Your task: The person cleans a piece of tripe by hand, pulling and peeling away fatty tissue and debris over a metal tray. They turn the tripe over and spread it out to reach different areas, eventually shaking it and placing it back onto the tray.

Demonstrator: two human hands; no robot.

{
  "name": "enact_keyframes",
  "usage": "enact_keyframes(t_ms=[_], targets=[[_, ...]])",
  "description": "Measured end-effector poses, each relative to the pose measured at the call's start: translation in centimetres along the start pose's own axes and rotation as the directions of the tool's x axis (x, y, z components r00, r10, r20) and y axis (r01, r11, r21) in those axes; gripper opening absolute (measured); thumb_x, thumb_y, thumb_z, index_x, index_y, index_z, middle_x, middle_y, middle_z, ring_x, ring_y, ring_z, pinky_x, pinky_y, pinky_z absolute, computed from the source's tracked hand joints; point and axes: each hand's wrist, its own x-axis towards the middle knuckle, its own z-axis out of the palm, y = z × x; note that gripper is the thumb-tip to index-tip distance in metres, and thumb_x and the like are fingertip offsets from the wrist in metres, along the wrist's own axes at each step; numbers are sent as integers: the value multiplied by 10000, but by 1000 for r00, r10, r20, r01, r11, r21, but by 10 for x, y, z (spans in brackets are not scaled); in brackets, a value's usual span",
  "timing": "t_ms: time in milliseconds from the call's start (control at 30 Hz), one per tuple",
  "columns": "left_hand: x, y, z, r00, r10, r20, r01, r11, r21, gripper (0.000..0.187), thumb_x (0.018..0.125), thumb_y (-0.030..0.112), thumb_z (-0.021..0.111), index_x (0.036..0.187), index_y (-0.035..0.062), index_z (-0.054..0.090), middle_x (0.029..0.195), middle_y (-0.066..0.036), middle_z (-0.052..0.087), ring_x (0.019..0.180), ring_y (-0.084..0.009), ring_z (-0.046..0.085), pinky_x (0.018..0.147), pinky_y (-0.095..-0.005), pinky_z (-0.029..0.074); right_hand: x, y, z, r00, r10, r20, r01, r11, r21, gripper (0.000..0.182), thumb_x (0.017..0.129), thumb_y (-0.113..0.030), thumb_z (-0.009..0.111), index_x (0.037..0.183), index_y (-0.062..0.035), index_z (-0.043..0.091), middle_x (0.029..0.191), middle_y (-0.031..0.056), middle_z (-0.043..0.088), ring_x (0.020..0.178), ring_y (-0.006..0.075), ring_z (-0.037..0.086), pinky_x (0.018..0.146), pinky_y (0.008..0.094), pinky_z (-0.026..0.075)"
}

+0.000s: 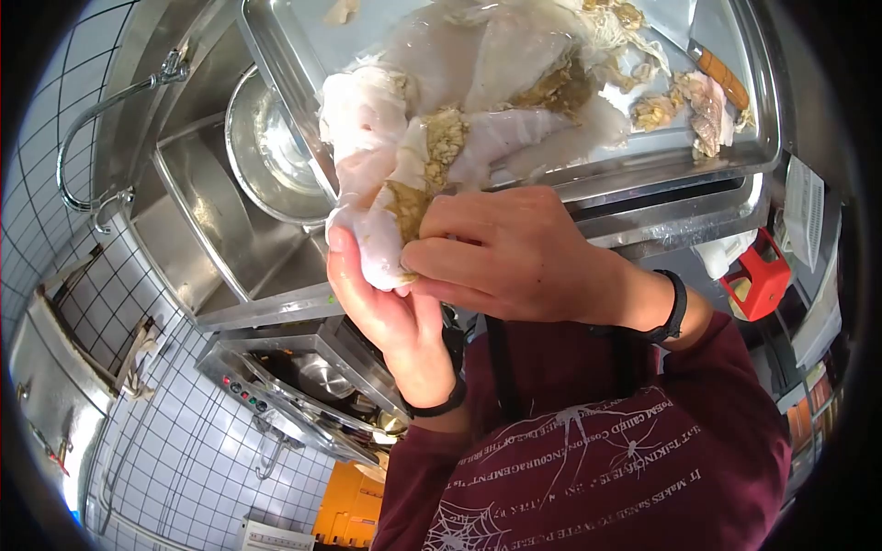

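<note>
The person wears a dark maroon long-sleeved shirt (pixel 597 450) with a white spider web print and lines of small white text on it. Both hands are bare, and on each wrist there is a thin black band (pixel 677 308). Dark straps (pixel 499 367) run over the shirt.

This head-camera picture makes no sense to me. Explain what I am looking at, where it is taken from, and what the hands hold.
There is no machine here: a person works with two bare hands, and one camera on their head looks down at them through a wide, curved lens. The picture seems to be turned over, so the person's dark red sleeves come in from the bottom.

The left hand cradles a pale, soft piece of raw seafood, perhaps squid, and the right hand pinches at its yellowish-brown innards. Behind lies a steel tray with more of the same pieces and a wooden-handled knife. To the side are a steel sink, a round metal bowl and a tap.
</note>
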Motion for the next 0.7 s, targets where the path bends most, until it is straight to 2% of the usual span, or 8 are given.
enact_keyframes(t_ms=[67,167,300,333,367,400,567,700], targets=[[4,4,-1,957,-287,28,284,919,-273,437,891,370,560,1145,14,539,969,-78,611,712,-72,554,550,-191,426,2,0,-3,999,13,44,-12,1000,-17,132,717,-162,648,779,-119,539,704,0,498,584,157,579,445,303,411],[6,4,2,960,-278,-17,263,924,-278,410,898,370,554,1101,14,550,865,-32,609,554,-27,449,446,-170,323,4,0,-5,989,61,138,-57,998,-29,131,711,-173,646,775,-111,550,684,11,517,574,181,582,452,324,419],[1,-2,11,955,-279,-101,247,935,-254,372,919,350,524,1087,19,555,841,-23,600,538,-33,443,448,-172,345,4,-2,-9,963,136,233,-141,990,4,121,709,-183,625,756,-103,549,639,31,537,543,233,570,467,367,421],[0,-14,13,973,195,-123,-182,978,105,419,901,363,547,1118,5,535,887,-42,601,609,-51,492,519,-182,396,4,-1,-9,962,139,234,-144,990,4,121,709,-183,625,756,-103,549,639,31,537,543,233,570,467,367,421],[0,-21,13,793,609,24,-560,711,425,472,884,376,570,1150,-9,516,933,-61,602,680,-69,541,590,-193,448,3,0,-8,967,123,222,-148,984,96,114,711,-181,619,739,-101,542,630,37,534,535,242,559,468,372,414],[-1,-22,9,793,608,23,-558,712,426,472,884,376,570,1150,-9,516,933,-61,602,680,-69,541,590,-193,448,3,1,-7,972,108,209,-148,971,189,109,713,-178,612,722,-100,536,622,42,531,527,252,548,470,376,408],[-5,8,6,988,70,140,-96,978,187,789,783,345,702,1349,-50,319,1305,-174,423,1190,-290,458,995,-405,369,-4,5,3,977,132,167,-184,919,349,140,717,-175,611,671,-95,505,611,44,504,539,254,529,474,373,395],[4,2,5,980,11,201,-32,994,102,725,815,327,671,1345,-37,335,1298,-181,438,1200,-288,453,1005,-402,368,-6,7,6,979,167,117,-200,890,410,147,727,-171,617,669,-95,506,617,42,491,561,253,528,486,362,403]])
